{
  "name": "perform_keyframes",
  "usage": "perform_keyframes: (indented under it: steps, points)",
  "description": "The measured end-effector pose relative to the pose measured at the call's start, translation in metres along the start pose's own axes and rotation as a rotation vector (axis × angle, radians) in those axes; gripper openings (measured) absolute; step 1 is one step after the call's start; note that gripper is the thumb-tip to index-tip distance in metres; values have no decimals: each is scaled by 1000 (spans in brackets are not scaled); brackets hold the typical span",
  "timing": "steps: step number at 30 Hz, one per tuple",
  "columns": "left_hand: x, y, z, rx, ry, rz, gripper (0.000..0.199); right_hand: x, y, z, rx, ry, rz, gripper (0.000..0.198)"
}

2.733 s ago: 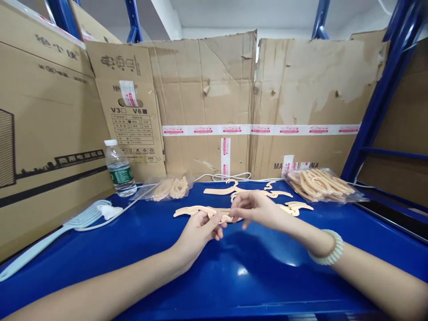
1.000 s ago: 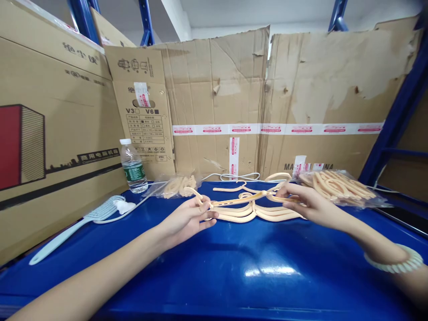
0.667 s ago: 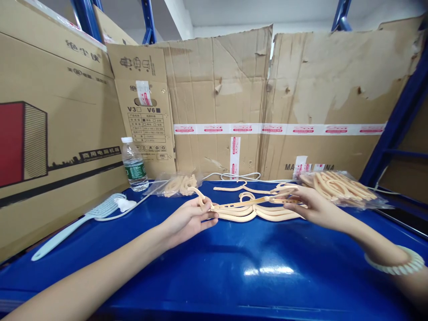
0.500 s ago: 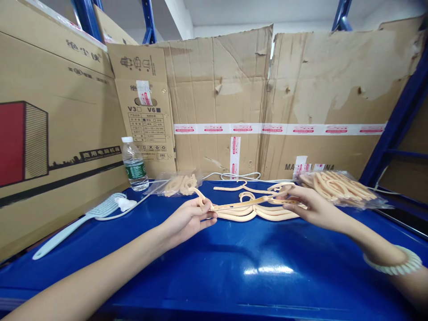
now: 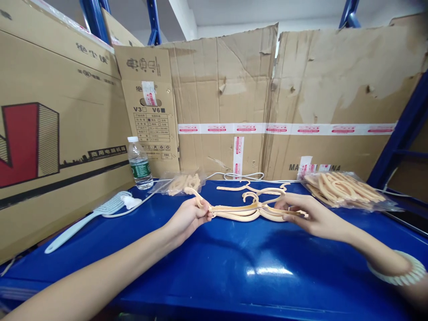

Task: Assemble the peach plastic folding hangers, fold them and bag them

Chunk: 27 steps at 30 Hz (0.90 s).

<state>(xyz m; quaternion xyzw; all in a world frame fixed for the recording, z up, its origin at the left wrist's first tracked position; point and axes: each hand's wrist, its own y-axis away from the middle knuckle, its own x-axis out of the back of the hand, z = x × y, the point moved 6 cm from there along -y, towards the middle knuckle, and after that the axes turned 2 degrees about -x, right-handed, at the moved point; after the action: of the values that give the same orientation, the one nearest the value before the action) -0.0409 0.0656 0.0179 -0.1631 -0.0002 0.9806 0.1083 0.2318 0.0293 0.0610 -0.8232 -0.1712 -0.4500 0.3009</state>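
Between my two hands is a beige plastic folding hanger point(image 5: 236, 208), held level just above the table. My left hand point(image 5: 187, 219) pinches its left end, where a curved hook-like piece rises past the fingers. My right hand point(image 5: 310, 215) has thumb and fingers closed on the right arm of the hanger. Behind and partly hidden by it lie other beige hangers point(image 5: 241, 219) with curved arms. Farther back, one more hanger point(image 5: 230, 188) rests on the blue table point(image 5: 214, 272).
Plastic bags of beige hanger parts lie at back left point(image 5: 182, 183) and back right point(image 5: 344, 189). A water bottle point(image 5: 140, 167) and a pale hairbrush point(image 5: 80, 225) are on the left. Cardboard boxes point(image 5: 220, 98) wall the back; a white cable point(image 5: 227, 177) runs along it.
My right hand has come down slightly, and the right part of the held hanger has swung lower, nearly in line with the left part. The view has shifted a little to the left.
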Motion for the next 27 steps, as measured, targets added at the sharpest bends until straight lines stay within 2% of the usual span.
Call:
perform_keyframes:
  steps: [8,14,18,21,24,26,27]
  points:
    - [4,4,6,-100,-20,114,17,-3,1,-7,-39,-76,-28,18]
    - [9,-1,0,-75,16,143,14,1,-1,-7,-101,-101,24,25]
    - [13,-6,-5,-31,20,157,11,1,-2,3,-186,-216,32,32]
    - [8,-6,-3,-24,-28,79,10,4,0,12,-228,-298,26,35]
    - [-5,1,-4,15,-234,-57,28,9,1,17,-226,-367,29,35]
    - [-18,10,-1,-73,-479,-198,33,11,2,18,-232,-381,13,36]
    - [-27,17,2,-181,-624,-283,31,10,2,18,-235,-374,-4,36]
